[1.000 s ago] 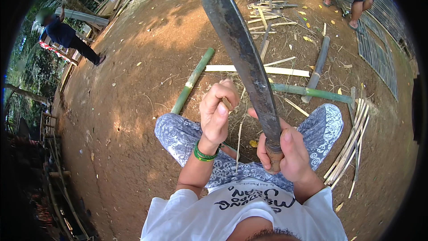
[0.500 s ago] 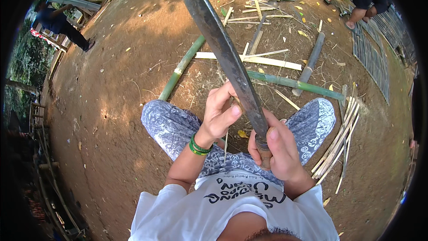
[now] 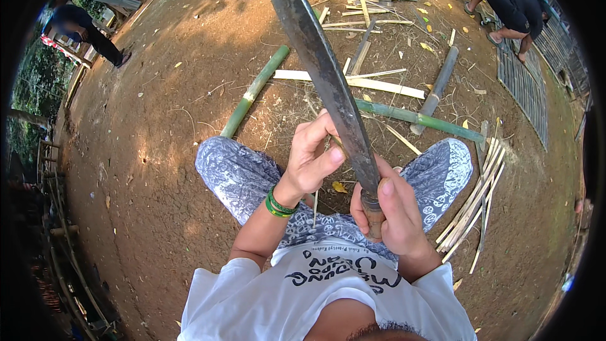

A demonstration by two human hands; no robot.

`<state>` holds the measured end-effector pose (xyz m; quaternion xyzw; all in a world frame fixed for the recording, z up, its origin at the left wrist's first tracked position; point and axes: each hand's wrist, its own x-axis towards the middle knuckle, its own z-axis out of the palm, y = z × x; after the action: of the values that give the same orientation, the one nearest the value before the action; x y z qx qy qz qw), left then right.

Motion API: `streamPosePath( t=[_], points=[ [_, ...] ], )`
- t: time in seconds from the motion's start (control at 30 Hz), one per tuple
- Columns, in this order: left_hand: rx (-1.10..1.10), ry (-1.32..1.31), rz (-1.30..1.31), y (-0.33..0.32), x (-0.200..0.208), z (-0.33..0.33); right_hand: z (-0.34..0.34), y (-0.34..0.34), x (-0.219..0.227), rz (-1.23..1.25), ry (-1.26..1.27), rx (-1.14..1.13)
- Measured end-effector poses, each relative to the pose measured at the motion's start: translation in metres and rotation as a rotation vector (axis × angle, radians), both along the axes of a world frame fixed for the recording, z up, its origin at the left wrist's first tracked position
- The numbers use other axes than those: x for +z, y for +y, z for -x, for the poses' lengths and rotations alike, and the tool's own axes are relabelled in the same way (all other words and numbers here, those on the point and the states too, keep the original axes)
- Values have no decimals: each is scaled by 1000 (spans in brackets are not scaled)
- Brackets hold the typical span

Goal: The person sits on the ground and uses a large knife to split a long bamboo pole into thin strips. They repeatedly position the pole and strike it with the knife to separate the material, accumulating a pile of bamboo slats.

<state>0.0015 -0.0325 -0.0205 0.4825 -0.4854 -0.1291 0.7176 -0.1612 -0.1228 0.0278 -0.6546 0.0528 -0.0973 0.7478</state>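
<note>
A long, dark-bladed machete (image 3: 325, 63) slants upward across the view, tip far and to the left. My right hand (image 3: 398, 211) is wrapped round its wooden handle (image 3: 374, 222), with the thumb up beside the base of the blade. Close to the blade's left edge, my left hand (image 3: 314, 155) is closed in a pinch on a thin bamboo strip (image 3: 339, 143). Most of that strip is hidden behind the blade and my fingers. My crossed legs in patterned trousers (image 3: 233, 167) lie below both hands.
Ahead lie green bamboo poles (image 3: 255, 91), a grey pole (image 3: 439, 88) and scattered split strips (image 3: 372, 9). A bundle of pale strips (image 3: 473, 205) rests by my right knee. One person (image 3: 82, 28) stands far left; another (image 3: 511, 6) bends over slatted bamboo panels (image 3: 524, 88).
The machete has shifted slightly to the right at its tip; my hands keep their grips. At far right the other person has gone from crouching to bending over.
</note>
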Motion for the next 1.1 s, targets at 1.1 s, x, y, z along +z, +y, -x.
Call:
streamPosePath(
  t=[1.1],
  points=[
    [-151, 53, -86, -11, 0, -12, 1, -16, -5, 215, 12, -138]
  ],
)
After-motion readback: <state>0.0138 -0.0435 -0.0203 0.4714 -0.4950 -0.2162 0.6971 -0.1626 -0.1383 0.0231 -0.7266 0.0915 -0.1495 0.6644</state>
